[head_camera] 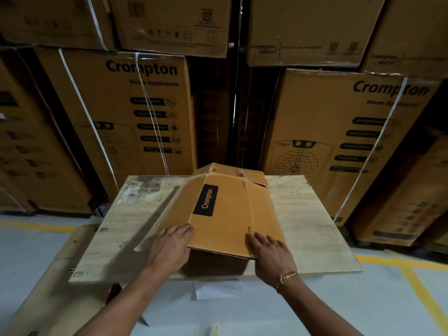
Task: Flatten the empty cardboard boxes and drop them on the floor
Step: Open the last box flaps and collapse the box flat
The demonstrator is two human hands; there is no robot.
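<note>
Cardboard box (225, 214) lies half-collapsed in the middle of the worktop (303, 214), its near end gaping open. My left grip (169, 241) and right grip (269, 251) lie spread flat on its near edge, pinching nothing. Flattening is in hand; next, I judge, a firm downward press, then dropping it off the worktop's edge

Fine print on stacked cartons (116, 112) blurred, floor cardboard (55, 287) cut off at lower left edge
</note>
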